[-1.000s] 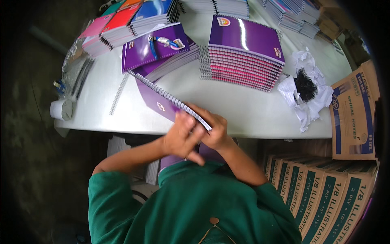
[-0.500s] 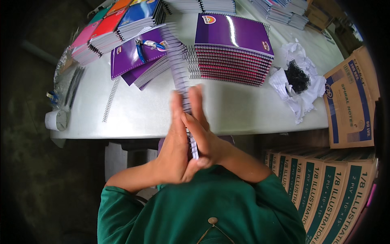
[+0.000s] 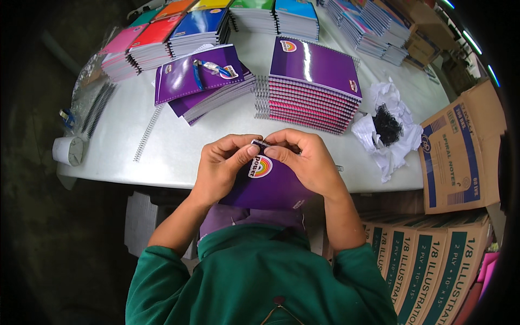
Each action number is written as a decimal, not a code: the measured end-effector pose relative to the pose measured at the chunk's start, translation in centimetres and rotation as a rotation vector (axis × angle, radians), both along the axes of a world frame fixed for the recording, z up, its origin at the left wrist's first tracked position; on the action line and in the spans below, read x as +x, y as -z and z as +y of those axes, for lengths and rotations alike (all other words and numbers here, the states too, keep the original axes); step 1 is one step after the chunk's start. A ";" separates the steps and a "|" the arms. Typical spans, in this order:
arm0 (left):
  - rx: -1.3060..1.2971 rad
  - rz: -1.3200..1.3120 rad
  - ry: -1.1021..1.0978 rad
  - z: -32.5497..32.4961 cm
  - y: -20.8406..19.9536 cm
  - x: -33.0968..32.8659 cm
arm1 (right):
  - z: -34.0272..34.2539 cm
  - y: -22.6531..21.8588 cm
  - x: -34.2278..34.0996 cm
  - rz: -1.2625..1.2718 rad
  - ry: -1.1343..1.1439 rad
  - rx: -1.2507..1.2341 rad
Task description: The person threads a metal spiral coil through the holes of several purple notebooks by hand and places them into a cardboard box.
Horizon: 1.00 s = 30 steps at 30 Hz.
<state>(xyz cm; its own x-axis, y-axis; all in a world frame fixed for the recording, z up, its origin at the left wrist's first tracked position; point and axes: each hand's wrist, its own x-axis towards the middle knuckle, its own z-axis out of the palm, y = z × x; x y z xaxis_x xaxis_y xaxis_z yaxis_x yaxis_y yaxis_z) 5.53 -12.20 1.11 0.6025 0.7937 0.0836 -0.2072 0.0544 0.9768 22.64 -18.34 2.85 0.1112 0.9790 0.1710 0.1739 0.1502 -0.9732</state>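
Observation:
A purple notebook (image 3: 271, 187) with a rainbow print lies flat at the table's near edge and over my lap. My left hand (image 3: 221, 165) pinches its far edge near the corner, thumb on top of the cover. Right beside it, my right hand (image 3: 311, 160) is closed on the same edge, thumb and fingertips pressed together. A bit of spiral binding shows between the fingertips; whether they hold the coil's end is hidden. Beyond my hands stands a tall stack of purple spiral notebooks (image 3: 314, 70). Blue-handled pliers (image 3: 197, 76) rest on a looser pile of purple notebooks (image 3: 173, 89) to the left.
Loose wire coils (image 3: 147, 134) lie on the left of the white table (image 3: 179, 157), near a white roll (image 3: 68, 150). Coloured notebooks (image 3: 197, 24) are stacked along the back. Crumpled paper (image 3: 374, 154) holds black wire scraps (image 3: 388, 127). Cardboard boxes (image 3: 460, 151) crowd the right side.
Half a second ago my palms were pressed around an upright notebook's spine. The notebook now lies flat, cover up, and my fingertips have moved to its far edge.

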 end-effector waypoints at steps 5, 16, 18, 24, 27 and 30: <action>-0.134 -0.101 0.087 0.9 -0.2 -0.2 | -0.5 0.3 -0.9 0.068 0.059 0.044; -0.015 0.115 0.273 3.4 -2.5 -1.2 | -1.4 0.0 -0.8 -0.272 0.230 0.390; 0.231 -0.150 0.057 4.9 -3.7 -0.5 | -0.9 -1.2 1.8 0.133 0.623 0.521; 0.146 -0.154 -0.064 6.8 -6.6 8.7 | 3.7 -1.8 7.4 0.204 0.858 0.794; 0.589 0.168 -0.432 11.3 -4.3 11.7 | 5.1 1.6 11.0 -0.446 1.209 0.545; 0.792 0.560 -0.511 11.7 -0.1 12.0 | 4.8 6.3 13.6 -0.632 1.161 0.376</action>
<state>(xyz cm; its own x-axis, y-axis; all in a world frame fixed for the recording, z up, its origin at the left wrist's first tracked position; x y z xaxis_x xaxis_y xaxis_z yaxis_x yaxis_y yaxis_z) 17.58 -0.53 1.25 0.3288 0.8029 0.4973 0.4572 -0.5961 0.6601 36.22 -13.57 -3.42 0.6315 0.2620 0.7298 0.7737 -0.1501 -0.6155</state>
